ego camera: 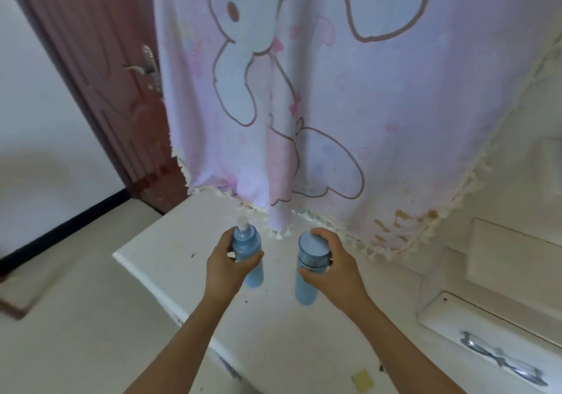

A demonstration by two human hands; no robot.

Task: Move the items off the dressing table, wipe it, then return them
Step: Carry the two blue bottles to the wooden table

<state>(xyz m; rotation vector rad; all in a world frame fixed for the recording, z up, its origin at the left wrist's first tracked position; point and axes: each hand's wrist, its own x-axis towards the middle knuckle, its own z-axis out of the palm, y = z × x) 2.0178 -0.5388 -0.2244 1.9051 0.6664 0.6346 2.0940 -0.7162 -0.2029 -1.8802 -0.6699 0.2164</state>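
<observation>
Two light-blue bottles stand upright on the white dressing table (170, 259). My left hand (226, 264) grips the left bottle (248, 252), which has a white pump nozzle on top, around its upper half. My right hand (334, 267) grips the right bottle (310, 267), which has a flat blue cap, with the fingers curled over the cap and the thumb on its neck. The lower ends of both bottles show below my hands. Whether their bases touch the tabletop I cannot tell.
A pink cartoon-print cloth (319, 95) with a fringed hem hangs over the back of the table. A brown door (100, 83) with a metal handle stands at left. A white drawer unit (498, 348) sits at right. A yellow square (362, 380) lies near the front edge.
</observation>
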